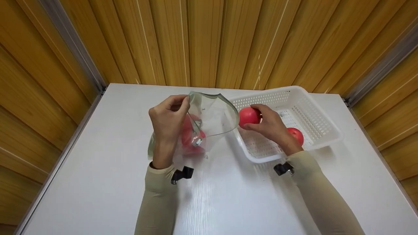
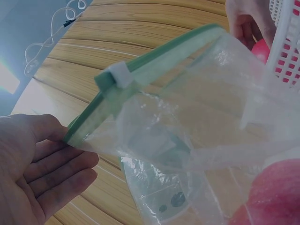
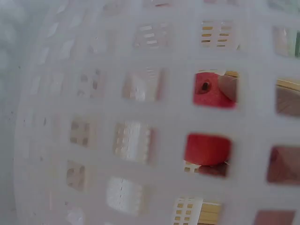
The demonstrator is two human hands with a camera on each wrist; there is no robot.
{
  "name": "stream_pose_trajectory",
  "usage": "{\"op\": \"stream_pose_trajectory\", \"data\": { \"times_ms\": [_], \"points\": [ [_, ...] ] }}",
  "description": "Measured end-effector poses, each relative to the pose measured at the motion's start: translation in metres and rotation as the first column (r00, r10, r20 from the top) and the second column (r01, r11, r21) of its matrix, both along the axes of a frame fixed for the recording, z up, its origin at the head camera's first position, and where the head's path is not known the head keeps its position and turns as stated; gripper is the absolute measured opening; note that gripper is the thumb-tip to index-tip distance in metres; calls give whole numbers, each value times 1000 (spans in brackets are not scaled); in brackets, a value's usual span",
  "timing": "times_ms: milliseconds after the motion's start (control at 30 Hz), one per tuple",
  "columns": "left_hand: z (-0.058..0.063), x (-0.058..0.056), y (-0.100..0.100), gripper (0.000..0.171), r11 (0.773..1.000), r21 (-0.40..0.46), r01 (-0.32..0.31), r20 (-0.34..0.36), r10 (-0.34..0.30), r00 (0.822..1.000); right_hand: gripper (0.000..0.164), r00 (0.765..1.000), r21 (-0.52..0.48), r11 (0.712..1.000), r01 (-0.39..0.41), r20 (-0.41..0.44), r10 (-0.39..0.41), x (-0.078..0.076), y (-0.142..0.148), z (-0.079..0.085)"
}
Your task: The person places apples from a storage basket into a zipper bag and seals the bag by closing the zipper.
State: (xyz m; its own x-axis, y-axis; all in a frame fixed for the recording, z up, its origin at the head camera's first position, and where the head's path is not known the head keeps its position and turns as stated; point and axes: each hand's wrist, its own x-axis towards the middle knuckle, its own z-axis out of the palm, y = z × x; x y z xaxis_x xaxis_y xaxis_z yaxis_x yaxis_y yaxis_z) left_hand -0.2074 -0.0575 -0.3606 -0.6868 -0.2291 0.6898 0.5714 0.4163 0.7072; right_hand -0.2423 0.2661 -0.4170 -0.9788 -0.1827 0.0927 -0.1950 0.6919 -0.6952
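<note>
My left hand pinches the green-edged mouth of a clear slider zip bag between thumb and forefinger. The bag's mouth gapes toward the basket, and red apples show through its plastic lower down. In the left wrist view, a white slider sits on the green zip strip. My right hand grips a red apple at the left side of a white plastic basket, near the bag's opening. Through the basket's holes in the right wrist view, part of that apple and fingers show.
Another red apple lies in the basket, partly behind my right forearm. Bag and basket are on a white table, side by side. Yellow wood-look panels wall in its back and sides.
</note>
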Motion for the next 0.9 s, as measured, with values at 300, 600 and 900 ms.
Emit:
{"op": "stream_pose_trajectory", "data": {
  "times_ms": [300, 600, 900],
  "points": [
    [0, 0, 0, 7, 1000, 0, -1, -31, 1, 1000, 80, 987, -104, 992, 65, -139, -79, 11, -6, 6],
    [0, -1, 0, 7, 1000, 1, -7, -45, 7, 999, 76, 957, -207, 978, 39, -274, -97, 17, -11, 18],
    [0, -1, 1, 7, 1000, -1, -12, -36, 12, 999, 72, 926, -303, 953, 12, -357, -125, 24, -18, 31]
  ]
}}
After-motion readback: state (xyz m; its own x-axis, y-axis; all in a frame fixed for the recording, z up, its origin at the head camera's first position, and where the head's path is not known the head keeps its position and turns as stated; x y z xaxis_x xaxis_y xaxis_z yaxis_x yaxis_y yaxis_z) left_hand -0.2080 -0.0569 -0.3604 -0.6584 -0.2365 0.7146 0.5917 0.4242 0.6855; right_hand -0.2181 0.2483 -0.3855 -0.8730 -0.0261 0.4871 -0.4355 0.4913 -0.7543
